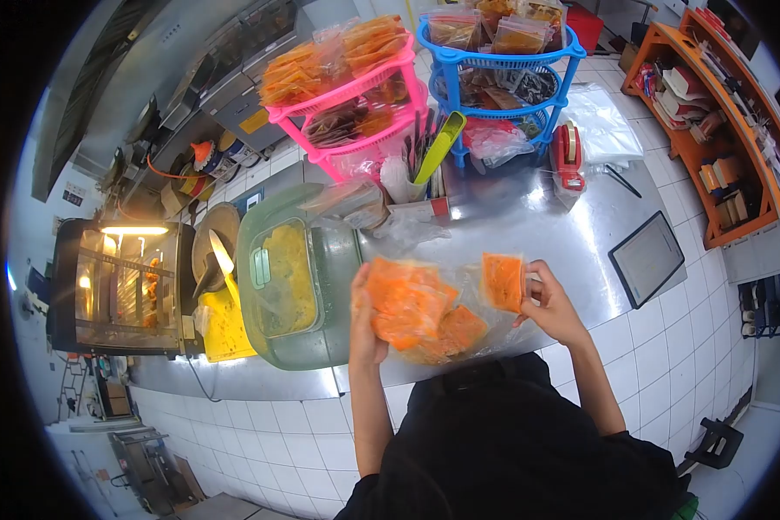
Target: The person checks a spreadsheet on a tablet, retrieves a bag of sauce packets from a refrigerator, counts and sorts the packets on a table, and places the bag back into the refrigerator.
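Observation:
My left hand (367, 334) is closed at the edge of a bunch of orange-filled plastic packets (405, 302), slightly blurred. More orange packets (456, 332) lie below it in a clear plastic bag (481, 314) near the table's front edge. Between the fingers and thumb of my right hand (553, 308) is a single small orange packet (502, 282), held upright to the right of the bag. What fills the packets is hard to make out.
Left of the hands sits a green tub (342, 269) with a yellow-filled container (286, 277). A knife (224, 260) lies by a yellow board (227, 328). Behind stand pink (407, 65) and blue racks (572, 52) of packets, and a red tape dispenser (568, 156). A tablet (647, 258) lies right.

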